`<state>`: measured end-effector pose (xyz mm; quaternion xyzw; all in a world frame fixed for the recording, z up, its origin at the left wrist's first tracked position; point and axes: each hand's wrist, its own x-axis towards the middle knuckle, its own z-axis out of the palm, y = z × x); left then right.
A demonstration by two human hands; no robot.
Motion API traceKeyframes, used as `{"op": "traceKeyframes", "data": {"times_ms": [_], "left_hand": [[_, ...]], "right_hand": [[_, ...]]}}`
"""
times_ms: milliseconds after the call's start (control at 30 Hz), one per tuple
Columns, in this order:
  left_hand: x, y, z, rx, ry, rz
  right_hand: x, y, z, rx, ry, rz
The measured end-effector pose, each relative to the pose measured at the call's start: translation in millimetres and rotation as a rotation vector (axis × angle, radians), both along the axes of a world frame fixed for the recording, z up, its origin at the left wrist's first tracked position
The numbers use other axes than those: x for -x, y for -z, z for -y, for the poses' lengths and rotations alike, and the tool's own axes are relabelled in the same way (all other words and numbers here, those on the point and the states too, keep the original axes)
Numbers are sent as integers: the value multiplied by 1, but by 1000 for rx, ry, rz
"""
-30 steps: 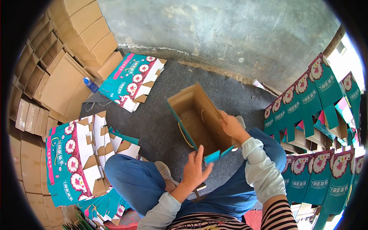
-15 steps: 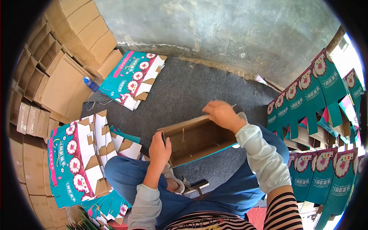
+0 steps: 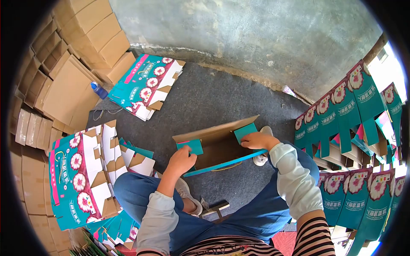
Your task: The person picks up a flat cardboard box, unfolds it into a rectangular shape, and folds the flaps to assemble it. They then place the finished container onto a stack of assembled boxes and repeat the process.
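Between my knees is a carton (image 3: 218, 149), brown cardboard inside and teal outside, its long opening facing up. Teal flaps are folded in over its two ends. Curled fingers of my left hand (image 3: 182, 160) are at the left end flap (image 3: 196, 146). At the other end, my right hand (image 3: 258, 141) has its fingers bent over the right end flap (image 3: 245, 131). The carton's far wall stands up, and its near teal edge faces me. A thin cord shows under the near edge. My fingertips are partly hidden.
Flat teal printed cartons lie in a stack (image 3: 77, 179) at left and another stack (image 3: 145, 83) farther back. Made-up teal cartons (image 3: 358, 106) stand in rows at right. Brown boxes (image 3: 92, 34) are piled left, near a blue bottle (image 3: 99, 90). A grey wall (image 3: 247, 38) closes the back.
Both end flaps are now folded inward over the carton's opening. My right hand has come down from the far edge to the right end, and my left hand has moved lower onto the left flap.
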<state>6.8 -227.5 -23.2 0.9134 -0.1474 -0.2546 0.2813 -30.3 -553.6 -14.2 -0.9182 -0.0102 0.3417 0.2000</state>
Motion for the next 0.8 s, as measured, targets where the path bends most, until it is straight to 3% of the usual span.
{"op": "traceKeyframes", "data": {"times_ms": [100, 167, 200, 300, 400, 533, 633, 733, 800], "left_hand": [[14, 0, 6, 164, -273, 315], [23, -4, 11, 217, -362, 627], [20, -10, 13, 71, -272, 832], [17, -27, 22, -175, -96, 554], [9, -20, 24, -296, -39, 501], [-1, -3, 41, -573, 15, 548], [-19, -8, 59, -788, 105, 393], [-25, -30, 68, -1029, 498, 468], [-29, -16, 58, -964, 471, 984]], "right_hand": [[-2, 14, 3, 28, -46, 217], [0, 15, 4, -4, -16, 189], [0, 11, 3, -15, -3, 177], [6, 13, 9, -135, 19, 262], [16, 3, 24, -125, 91, 387], [27, 0, 52, 10, 154, 467], [34, 1, 55, 191, 144, 613], [31, 2, 48, 479, -8, 761], [26, 4, 43, 679, -166, 864]]}}
